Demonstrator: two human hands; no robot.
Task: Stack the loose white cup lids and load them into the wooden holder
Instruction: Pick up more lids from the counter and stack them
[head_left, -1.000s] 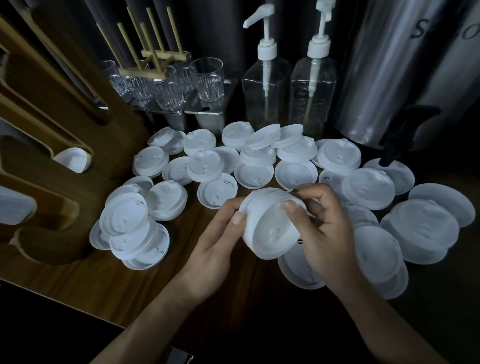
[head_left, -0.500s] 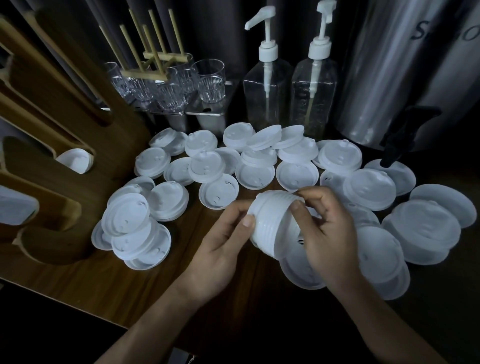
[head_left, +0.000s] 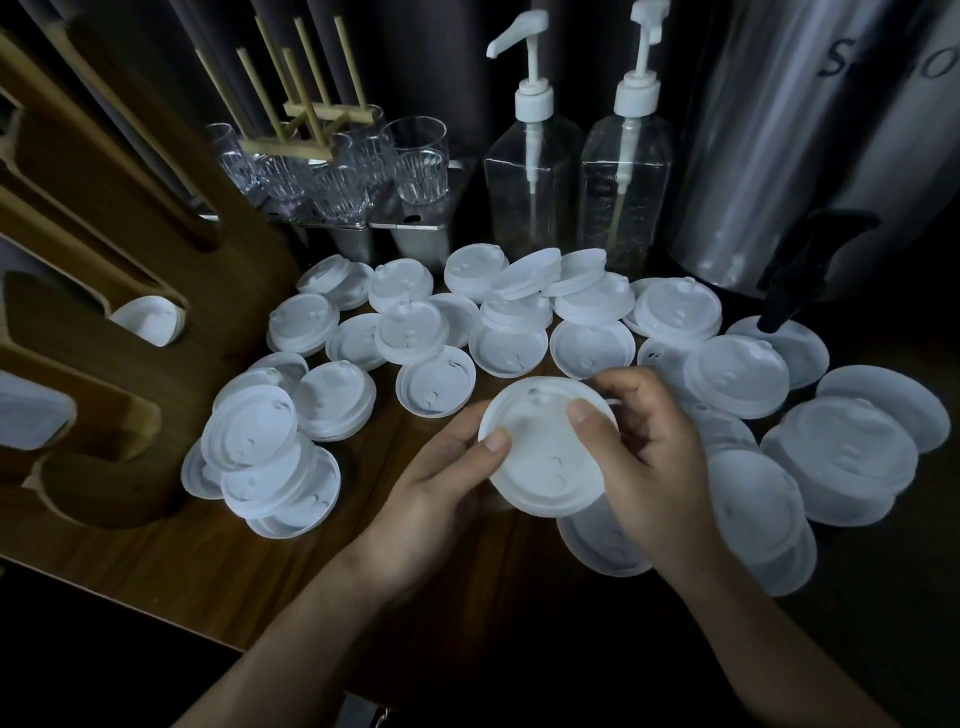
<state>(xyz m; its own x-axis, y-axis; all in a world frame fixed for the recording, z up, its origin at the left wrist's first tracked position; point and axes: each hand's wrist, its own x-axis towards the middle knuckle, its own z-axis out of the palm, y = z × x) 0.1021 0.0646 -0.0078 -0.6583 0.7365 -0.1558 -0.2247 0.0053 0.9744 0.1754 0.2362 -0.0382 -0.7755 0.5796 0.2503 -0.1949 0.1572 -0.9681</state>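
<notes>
Dozens of loose lids (head_left: 737, 382) are lying right of the wooden holder (head_left: 104, 364), awaiting stacking; few are sitting in its slots. Left hand (head_left: 441, 483) and right hand (head_left: 649, 457) are jointly gripping a held lid (head_left: 545, 457), right of the holder; nested depth unclear.

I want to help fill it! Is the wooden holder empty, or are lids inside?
Not empty: white lids show through two cut-outs of the wooden holder. How full it is, cannot tell.
</notes>
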